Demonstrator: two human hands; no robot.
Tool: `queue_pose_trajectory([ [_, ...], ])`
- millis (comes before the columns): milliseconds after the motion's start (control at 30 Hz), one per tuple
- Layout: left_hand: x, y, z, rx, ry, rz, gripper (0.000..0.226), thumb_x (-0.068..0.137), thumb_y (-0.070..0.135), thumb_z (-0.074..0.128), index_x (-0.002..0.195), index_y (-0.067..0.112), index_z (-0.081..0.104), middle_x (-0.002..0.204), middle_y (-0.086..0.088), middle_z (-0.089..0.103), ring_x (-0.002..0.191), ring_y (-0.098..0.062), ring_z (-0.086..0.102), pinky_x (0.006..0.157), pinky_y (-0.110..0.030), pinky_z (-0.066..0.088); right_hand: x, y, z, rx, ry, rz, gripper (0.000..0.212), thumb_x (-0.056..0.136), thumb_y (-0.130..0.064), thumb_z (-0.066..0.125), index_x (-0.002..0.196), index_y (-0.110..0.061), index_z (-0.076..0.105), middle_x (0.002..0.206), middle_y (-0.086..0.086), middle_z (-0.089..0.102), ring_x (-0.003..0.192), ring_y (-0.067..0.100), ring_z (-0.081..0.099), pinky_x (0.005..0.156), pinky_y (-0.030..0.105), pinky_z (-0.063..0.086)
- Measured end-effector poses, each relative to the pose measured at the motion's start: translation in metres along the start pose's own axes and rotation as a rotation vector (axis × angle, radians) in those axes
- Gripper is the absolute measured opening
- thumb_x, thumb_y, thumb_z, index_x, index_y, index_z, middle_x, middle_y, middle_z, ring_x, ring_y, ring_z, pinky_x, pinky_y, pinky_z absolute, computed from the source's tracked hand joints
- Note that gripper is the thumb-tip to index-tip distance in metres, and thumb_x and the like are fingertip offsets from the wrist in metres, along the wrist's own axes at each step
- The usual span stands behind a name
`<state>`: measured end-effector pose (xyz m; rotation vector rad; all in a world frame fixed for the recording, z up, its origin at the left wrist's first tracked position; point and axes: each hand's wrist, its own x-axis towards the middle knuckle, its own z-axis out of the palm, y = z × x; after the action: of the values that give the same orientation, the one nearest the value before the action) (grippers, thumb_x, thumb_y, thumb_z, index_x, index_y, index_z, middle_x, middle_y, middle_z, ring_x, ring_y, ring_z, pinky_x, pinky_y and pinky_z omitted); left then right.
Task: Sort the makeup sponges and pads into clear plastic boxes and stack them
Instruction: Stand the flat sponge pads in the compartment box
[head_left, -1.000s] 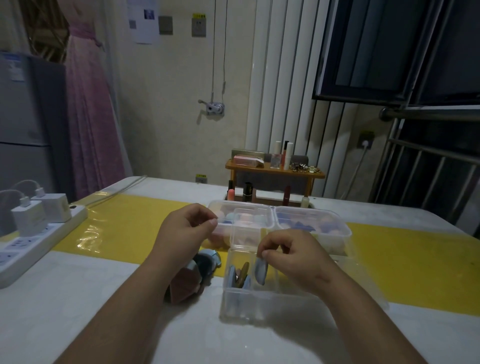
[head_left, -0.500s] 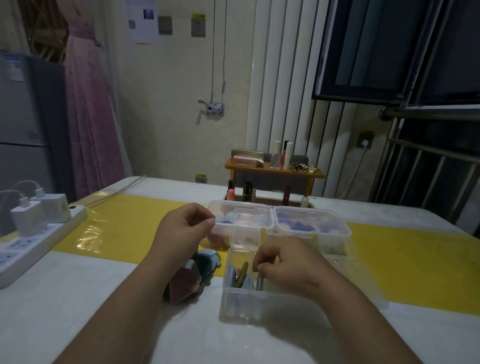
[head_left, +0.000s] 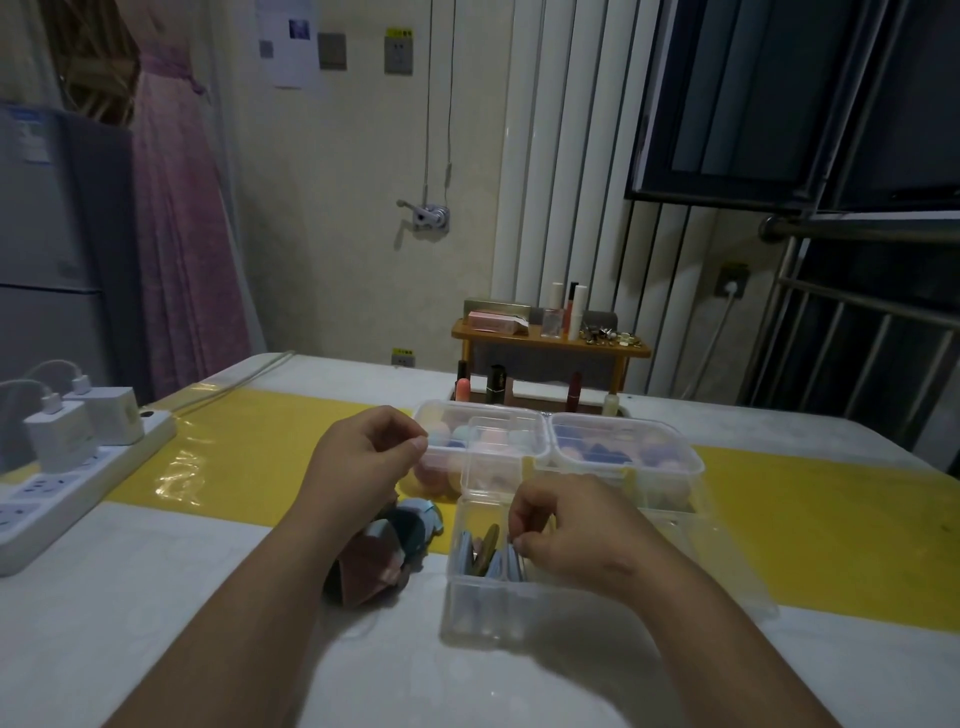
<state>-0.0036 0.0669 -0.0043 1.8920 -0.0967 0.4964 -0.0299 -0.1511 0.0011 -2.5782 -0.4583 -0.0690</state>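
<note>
Right hand (head_left: 576, 535) pinches a blue pad (head_left: 506, 564) inside the near clear box (head_left: 483, 608), lower centre of frame. Left hand (head_left: 363, 462) is curled, thumb on forefinger, nothing visible in it. Jam it in and the upright pads (head_left: 480, 545) probably topple.

An open clear box (head_left: 483, 613) holds a few flat blue and tan pads (head_left: 498, 564) standing on edge, loose pads (head_left: 382, 553) lie heaped just left of it, and two lidded clear boxes (head_left: 626, 460) side by side behind it hold pastel sponges (head_left: 587, 453).
</note>
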Motion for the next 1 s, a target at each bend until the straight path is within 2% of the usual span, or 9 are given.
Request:
queue_pose_trajectory([
  [133, 0.003, -0.006, -0.004, -0.04, -0.024, -0.065, 0.015, 0.088, 0.01, 0.07, 0.077, 0.02, 0.073, 0.073, 0.001, 0.067, 0.072, -0.023, 0.061, 0.064, -0.052, 0.061, 0.002, 0.004, 0.001, 0.045, 0.049, -0.014, 0.008, 0.084, -0.024, 0.067, 0.081, -0.031, 0.068, 0.084, -0.013, 0.066, 0.082, 0.005, 0.061, 0.079, 0.031, 0.056],
  [200, 0.003, -0.007, -0.005, -0.025, -0.042, -0.079, 0.016, 0.088, 0.008, 0.069, 0.078, 0.021, 0.073, 0.079, -0.003, 0.069, 0.077, -0.027, 0.064, 0.068, -0.05, 0.062, 0.004, 0.006, 0.001, 0.081, 0.082, -0.031, 0.006, 0.085, -0.026, 0.066, 0.082, -0.032, 0.068, 0.084, -0.013, 0.066, 0.08, 0.005, 0.06, 0.076, 0.03, 0.055],
  [267, 0.003, -0.008, -0.006, 0.059, -0.064, -0.097, 0.023, 0.085, 0.002, 0.068, 0.078, 0.023, 0.072, 0.081, -0.005, 0.069, 0.076, -0.029, 0.067, 0.065, -0.04, 0.061, 0.004, 0.008, 0.001, 0.109, 0.128, -0.051, 0.008, 0.087, -0.026, 0.066, 0.082, -0.032, 0.067, 0.081, -0.014, 0.065, 0.074, 0.004, 0.058, 0.07, 0.025, 0.052],
  [333, 0.004, -0.011, -0.007, 0.255, -0.105, -0.124, 0.031, 0.078, -0.004, 0.065, 0.074, 0.027, 0.07, 0.074, -0.004, 0.066, 0.064, -0.025, 0.065, 0.053, -0.03, 0.052, 0.004, 0.009, 0.001, 0.122, 0.182, -0.073, 0.011, 0.088, -0.026, 0.065, 0.08, -0.033, 0.066, 0.077, -0.015, 0.064, 0.071, 0.005, 0.056, 0.066, 0.023, 0.048],
  [400, 0.004, -0.013, -0.007, 0.451, -0.162, -0.137, 0.032, 0.076, 0.0, 0.064, 0.071, 0.031, 0.069, 0.076, 0.001, 0.065, 0.064, -0.017, 0.062, 0.053, -0.025, 0.044, 0.004, 0.01, 0.002, 0.129, 0.223, -0.089, 0.013, 0.088, -0.025, 0.065, 0.078, -0.034, 0.064, 0.076, -0.014, 0.063, 0.071, 0.007, 0.055, 0.065, 0.024, 0.048],
  [500, 0.003, -0.012, -0.006, 0.57, -0.224, -0.117, 0.034, 0.079, 0.005, 0.062, 0.065, 0.036, 0.065, 0.087, 0.01, 0.067, 0.08, -0.011, 0.062, 0.065, -0.025, 0.048, 0.005, 0.011, 0.003, 0.141, 0.245, -0.097, 0.013, 0.088, -0.024, 0.064, 0.079, -0.033, 0.065, 0.077, -0.014, 0.062, 0.073, 0.008, 0.056, 0.066, 0.027, 0.051],
  [667, 0.002, -0.008, -0.007, 0.653, -0.324, -0.101, 0.019, 0.08, 0.021, 0.069, 0.07, 0.038, 0.069, 0.077, 0.021, 0.063, 0.077, -0.004, 0.062, 0.068, -0.024, 0.052, 0.006, 0.013, 0.007, 0.153, 0.213, -0.082, 0.006, 0.087, -0.029, 0.064, 0.085, -0.033, 0.068, 0.077, -0.019, 0.064, 0.075, 0.007, 0.059, 0.071, 0.032, 0.056],
  [767, 0.0, -0.007, -0.007, 0.743, -0.358, -0.078, 0.012, 0.077, 0.026, 0.072, 0.079, 0.038, 0.072, 0.081, 0.019, 0.065, 0.082, -0.005, 0.062, 0.075, -0.028, 0.056, 0.006, 0.013, 0.007, 0.152, 0.203, -0.08, 0.005, 0.088, -0.03, 0.065, 0.086, -0.034, 0.069, 0.079, -0.018, 0.065, 0.075, 0.007, 0.06, 0.072, 0.031, 0.056],
  [1000, 0.001, -0.01, -0.007, 0.748, -0.322, -0.002, 0.013, 0.076, 0.02, 0.07, 0.072, 0.028, 0.061, 0.078, 0.01, 0.062, 0.08, -0.012, 0.059, 0.069, -0.032, 0.052, 0.005, 0.012, 0.007, 0.159, 0.198, -0.073, 0.006, 0.089, -0.03, 0.064, 0.088, -0.034, 0.069, 0.081, -0.016, 0.065, 0.078, 0.008, 0.06, 0.074, 0.031, 0.056],
])
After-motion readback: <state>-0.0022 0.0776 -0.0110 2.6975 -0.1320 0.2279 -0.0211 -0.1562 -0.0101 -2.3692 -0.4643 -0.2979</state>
